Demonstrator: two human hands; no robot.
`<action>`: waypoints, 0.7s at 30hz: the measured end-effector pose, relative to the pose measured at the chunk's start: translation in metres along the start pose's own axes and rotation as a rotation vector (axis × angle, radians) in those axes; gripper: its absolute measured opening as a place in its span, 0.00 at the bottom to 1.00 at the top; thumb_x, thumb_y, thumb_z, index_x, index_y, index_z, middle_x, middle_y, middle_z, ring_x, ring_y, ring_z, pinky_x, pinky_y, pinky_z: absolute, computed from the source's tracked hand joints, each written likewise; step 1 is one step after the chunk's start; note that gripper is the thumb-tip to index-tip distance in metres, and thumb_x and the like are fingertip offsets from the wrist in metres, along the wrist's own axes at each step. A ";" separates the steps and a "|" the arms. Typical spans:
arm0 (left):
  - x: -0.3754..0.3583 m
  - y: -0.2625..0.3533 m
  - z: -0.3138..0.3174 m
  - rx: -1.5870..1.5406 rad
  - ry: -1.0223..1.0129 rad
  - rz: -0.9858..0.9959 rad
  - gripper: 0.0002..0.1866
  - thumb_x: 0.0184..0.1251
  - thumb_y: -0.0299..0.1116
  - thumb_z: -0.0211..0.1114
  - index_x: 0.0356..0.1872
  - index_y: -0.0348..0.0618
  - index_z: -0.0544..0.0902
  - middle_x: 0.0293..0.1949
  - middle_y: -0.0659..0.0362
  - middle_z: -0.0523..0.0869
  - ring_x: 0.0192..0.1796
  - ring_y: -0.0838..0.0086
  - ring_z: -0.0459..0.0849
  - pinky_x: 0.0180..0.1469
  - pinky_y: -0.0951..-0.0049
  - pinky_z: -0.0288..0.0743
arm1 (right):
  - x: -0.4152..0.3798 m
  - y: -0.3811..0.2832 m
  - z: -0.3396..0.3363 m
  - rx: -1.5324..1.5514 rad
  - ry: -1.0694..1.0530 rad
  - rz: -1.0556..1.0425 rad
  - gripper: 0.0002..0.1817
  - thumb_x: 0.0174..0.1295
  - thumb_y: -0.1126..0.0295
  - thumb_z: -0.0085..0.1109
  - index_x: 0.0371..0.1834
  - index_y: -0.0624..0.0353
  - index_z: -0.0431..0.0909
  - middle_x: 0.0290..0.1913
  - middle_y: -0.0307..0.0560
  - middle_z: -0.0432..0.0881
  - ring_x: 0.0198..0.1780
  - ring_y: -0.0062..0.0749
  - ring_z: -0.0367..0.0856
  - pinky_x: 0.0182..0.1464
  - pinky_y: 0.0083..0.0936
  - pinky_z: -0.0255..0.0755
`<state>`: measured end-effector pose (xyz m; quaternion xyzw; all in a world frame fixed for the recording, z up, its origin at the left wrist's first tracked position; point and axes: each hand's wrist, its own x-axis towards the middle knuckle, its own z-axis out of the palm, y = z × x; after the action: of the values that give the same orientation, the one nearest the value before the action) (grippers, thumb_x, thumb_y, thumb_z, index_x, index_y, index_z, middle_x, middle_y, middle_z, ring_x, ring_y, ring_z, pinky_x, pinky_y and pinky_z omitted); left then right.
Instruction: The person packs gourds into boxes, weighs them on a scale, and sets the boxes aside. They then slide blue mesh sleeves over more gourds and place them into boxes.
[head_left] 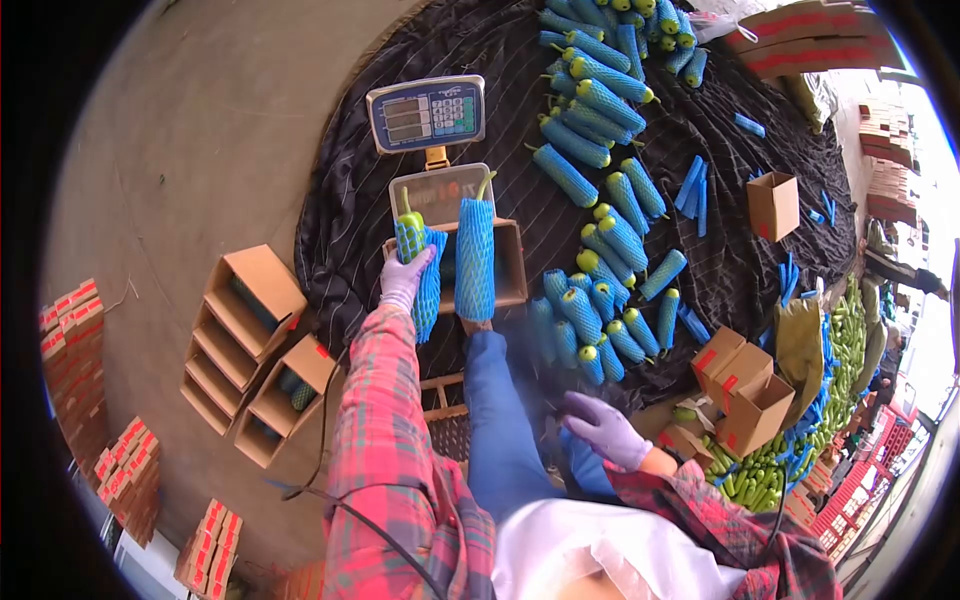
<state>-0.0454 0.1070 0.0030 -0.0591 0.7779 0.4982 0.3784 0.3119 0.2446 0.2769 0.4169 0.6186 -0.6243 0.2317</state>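
Observation:
My left hand (403, 278), in a pale purple glove, grips a green gourd (411, 238) partly wrapped in blue foam netting (428, 300). Just right of it a longer gourd in blue netting (475, 260) lies over an open cardboard box (513, 262), its stem pointing up. The box stands against a scale platform (440, 190), below the scale's display (427, 113). My right hand (606, 430), also gloved, is held out over my right leg with its fingers extended and nothing in them.
Many netted gourds (590, 310) lie on the black sheet (520, 110) to the right. Open cardboard boxes (262, 300) stand at the left, more boxes (735, 380) at the right beside a heap of bare gourds (755, 482). A dark cable (325, 440) runs near my left arm.

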 end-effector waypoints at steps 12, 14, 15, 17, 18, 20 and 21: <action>-0.031 0.024 0.012 -0.176 0.250 0.183 0.29 0.66 0.45 0.72 0.53 0.26 0.77 0.48 0.53 0.83 0.49 0.74 0.81 0.54 0.74 0.74 | 0.000 0.057 -0.022 0.404 0.079 0.295 0.29 0.70 0.62 0.61 0.70 0.64 0.69 0.43 0.39 0.80 0.30 0.15 0.73 0.30 0.16 0.70; -0.019 -0.018 -0.012 -0.109 0.496 0.172 0.27 0.70 0.48 0.69 0.52 0.29 0.79 0.45 0.55 0.83 0.49 0.75 0.79 0.55 0.72 0.72 | 0.006 0.063 -0.021 0.261 0.109 0.193 0.29 0.70 0.61 0.61 0.70 0.64 0.69 0.42 0.40 0.80 0.30 0.15 0.73 0.31 0.16 0.70; -0.021 -0.029 -0.028 -0.067 0.527 0.181 0.26 0.71 0.48 0.67 0.50 0.30 0.80 0.44 0.57 0.83 0.48 0.76 0.80 0.55 0.72 0.72 | 0.009 0.063 -0.022 0.188 0.127 0.144 0.29 0.70 0.61 0.61 0.70 0.64 0.69 0.42 0.40 0.80 0.30 0.15 0.73 0.31 0.16 0.70; -0.027 -0.051 -0.056 -0.168 0.502 0.121 0.22 0.74 0.47 0.64 0.49 0.32 0.81 0.42 0.60 0.83 0.46 0.78 0.79 0.55 0.74 0.71 | 0.012 0.030 -0.026 0.304 0.084 0.274 0.29 0.69 0.61 0.61 0.69 0.65 0.70 0.44 0.41 0.80 0.32 0.16 0.74 0.34 0.17 0.71; -0.031 -0.057 -0.065 -0.234 0.497 0.125 0.22 0.76 0.47 0.62 0.49 0.32 0.82 0.43 0.61 0.83 0.45 0.78 0.78 0.54 0.74 0.71 | 0.014 0.028 -0.025 0.306 0.092 0.260 0.29 0.69 0.61 0.61 0.69 0.65 0.70 0.45 0.41 0.80 0.32 0.16 0.73 0.34 0.17 0.72; -0.039 -0.062 -0.077 -0.286 0.528 0.051 0.21 0.76 0.46 0.61 0.51 0.34 0.81 0.45 0.61 0.83 0.46 0.80 0.78 0.53 0.77 0.71 | 0.016 0.026 -0.022 0.320 0.102 0.247 0.30 0.69 0.60 0.62 0.69 0.65 0.70 0.47 0.43 0.80 0.33 0.17 0.74 0.36 0.19 0.72; -0.041 -0.062 -0.080 -0.333 0.530 0.018 0.21 0.77 0.46 0.61 0.53 0.34 0.81 0.47 0.61 0.83 0.47 0.81 0.78 0.53 0.76 0.71 | 0.017 0.027 -0.019 0.332 0.108 0.247 0.30 0.69 0.60 0.62 0.69 0.65 0.70 0.48 0.43 0.81 0.35 0.17 0.75 0.38 0.19 0.73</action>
<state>-0.0298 -0.0013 0.0013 -0.2409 0.7578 0.5893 0.1433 0.3287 0.2636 0.2493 0.5551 0.4630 -0.6612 0.2011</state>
